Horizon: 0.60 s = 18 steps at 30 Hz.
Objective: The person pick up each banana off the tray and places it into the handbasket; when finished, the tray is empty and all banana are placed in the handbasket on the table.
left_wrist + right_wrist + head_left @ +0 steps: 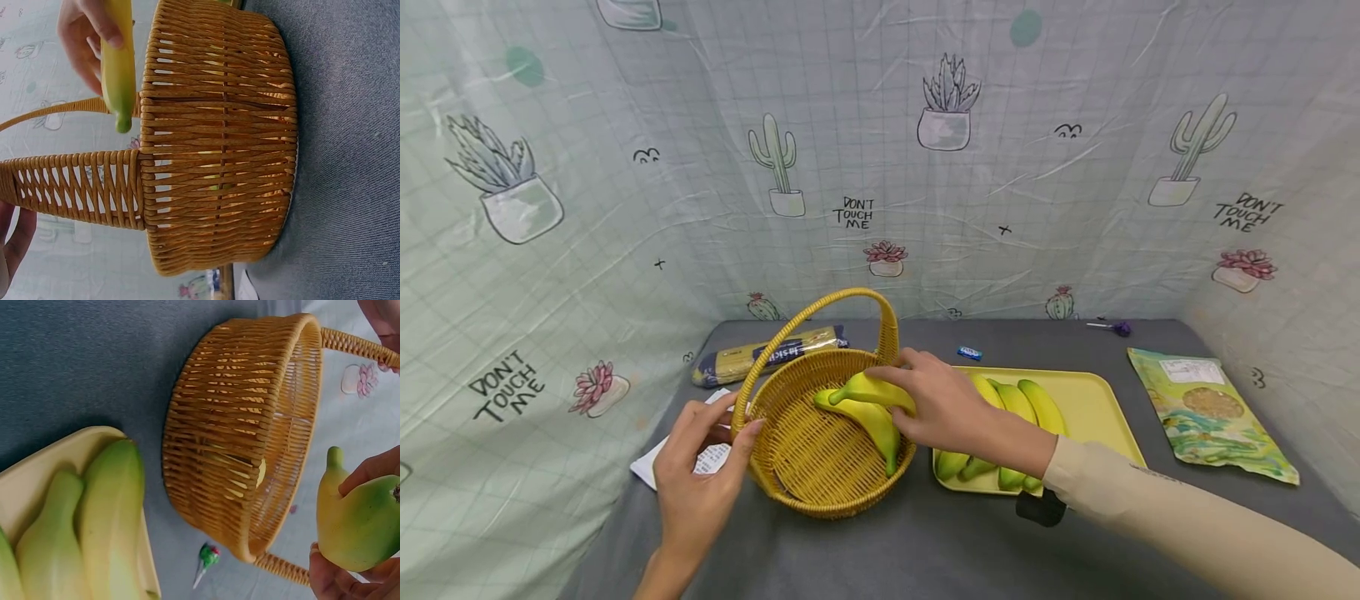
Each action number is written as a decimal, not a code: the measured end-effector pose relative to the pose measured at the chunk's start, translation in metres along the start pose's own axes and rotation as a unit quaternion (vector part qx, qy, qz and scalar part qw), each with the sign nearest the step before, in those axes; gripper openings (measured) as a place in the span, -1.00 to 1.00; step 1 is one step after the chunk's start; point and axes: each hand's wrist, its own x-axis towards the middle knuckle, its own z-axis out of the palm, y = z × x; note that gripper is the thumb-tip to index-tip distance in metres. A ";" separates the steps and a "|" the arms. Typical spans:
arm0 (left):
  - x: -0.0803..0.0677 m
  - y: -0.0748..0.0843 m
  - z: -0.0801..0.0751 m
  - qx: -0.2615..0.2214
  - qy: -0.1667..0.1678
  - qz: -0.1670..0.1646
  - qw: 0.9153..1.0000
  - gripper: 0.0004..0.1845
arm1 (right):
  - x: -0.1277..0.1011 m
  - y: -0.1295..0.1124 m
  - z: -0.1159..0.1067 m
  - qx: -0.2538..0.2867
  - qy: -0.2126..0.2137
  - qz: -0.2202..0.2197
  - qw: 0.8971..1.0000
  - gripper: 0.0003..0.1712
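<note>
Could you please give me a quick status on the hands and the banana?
Left hand steadies woven wicker basket rim. Right hand grips yellow banana over basket; another banana already inside. Nothing in the way.

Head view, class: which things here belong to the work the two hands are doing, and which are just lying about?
In use:
- wicker basket, steadied at its rim by the left hand
- banana gripped by the right hand
- banana lying in the basket
- bananas on the yellow tray

Lying about:
- spaghetti packet
- snack bag
- lollipop
- paper slip

light: bright, even, soft | shadows: faint | head view: wide-angle edge bending | wrist views: sharp
</note>
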 end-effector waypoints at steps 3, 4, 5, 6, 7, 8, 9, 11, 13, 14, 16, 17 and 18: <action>0.000 0.000 0.001 0.004 -0.001 -0.001 1.000 -0.53 | 0.007 -0.003 0.002 0.012 -0.016 -0.002 1.000 -0.38; 0.000 0.000 0.001 0.005 -0.001 0.000 1.000 -0.54 | 0.010 -0.004 0.003 0.015 -0.021 -0.004 1.000 -0.38; 0.000 -0.001 0.000 0.007 0.000 0.000 1.000 -0.55 | 0.013 -0.005 0.004 0.018 -0.028 -0.004 0.999 -0.38; 0.000 -0.001 0.000 0.007 0.002 0.001 1.000 -0.55 | 0.016 -0.006 0.004 0.021 -0.034 -0.006 0.999 -0.38; 0.000 -0.001 0.000 0.007 0.003 0.002 1.000 -0.55 | 0.020 -0.007 0.005 0.020 -0.039 -0.007 0.999 -0.38; 0.000 -0.001 0.000 0.006 0.004 0.002 1.000 -0.55 | 0.023 -0.008 0.006 0.019 -0.044 -0.007 0.999 -0.37; 0.000 -0.002 -0.001 0.006 0.004 0.003 1.000 -0.55 | 0.026 -0.010 0.007 0.018 -0.049 -0.005 0.999 -0.37; 0.000 -0.001 -0.001 0.006 0.003 0.002 1.000 -0.55 | 0.032 -0.012 0.009 0.014 -0.059 -0.001 0.998 -0.37; -0.001 -0.001 -0.001 0.008 0.001 0.000 1.000 -0.54 | 0.037 -0.014 0.013 0.011 -0.068 0.005 0.998 -0.38; -0.001 -0.001 0.000 0.010 -0.001 -0.002 1.000 -0.53 | 0.039 -0.015 0.015 0.011 -0.072 0.009 0.997 -0.39; -0.001 0.000 0.000 0.011 -0.001 -0.004 1.000 -0.53 | 0.042 -0.018 0.019 0.011 -0.081 0.015 0.997 -0.39; -0.001 0.000 0.000 0.012 -0.001 -0.005 1.000 -0.52 | 0.044 -0.019 0.022 0.012 -0.085 0.019 0.996 -0.39; -0.002 0.000 0.001 0.011 -0.001 -0.005 1.000 -0.52 | 0.045 -0.020 0.025 0.014 -0.088 0.023 0.996 -0.39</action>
